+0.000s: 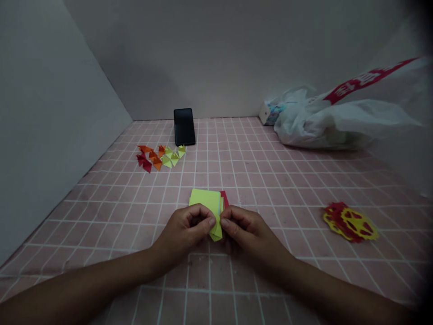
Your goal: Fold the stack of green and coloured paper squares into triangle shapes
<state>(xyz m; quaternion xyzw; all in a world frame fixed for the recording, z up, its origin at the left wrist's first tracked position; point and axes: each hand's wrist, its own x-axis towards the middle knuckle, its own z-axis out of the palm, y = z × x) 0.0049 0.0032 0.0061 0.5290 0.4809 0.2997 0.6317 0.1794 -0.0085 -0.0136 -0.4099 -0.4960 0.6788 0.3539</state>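
Between my hands is a small folded piece of yellow-green paper [215, 234], its pointed lower end turned toward me. My left hand [189, 225] pinches its left side with thumb and forefinger. On the other side, my right hand [241, 227] is closed in a pinch at the paper's right edge. Just beyond them lies a stack of square yellow-green paper sheets [204, 197], partly covered by my left fingers. A corner of red paper [225, 198] sticks out from the stack's right side.
Several folded paper pieces [156, 160] in red, orange and yellow lie at the back left. Behind them a black phone [184, 127] leans upright. Red and yellow cut-out shapes [352, 222] lie at the right. A white plastic bag [321, 124] and a box [269, 113] stand at the back right.
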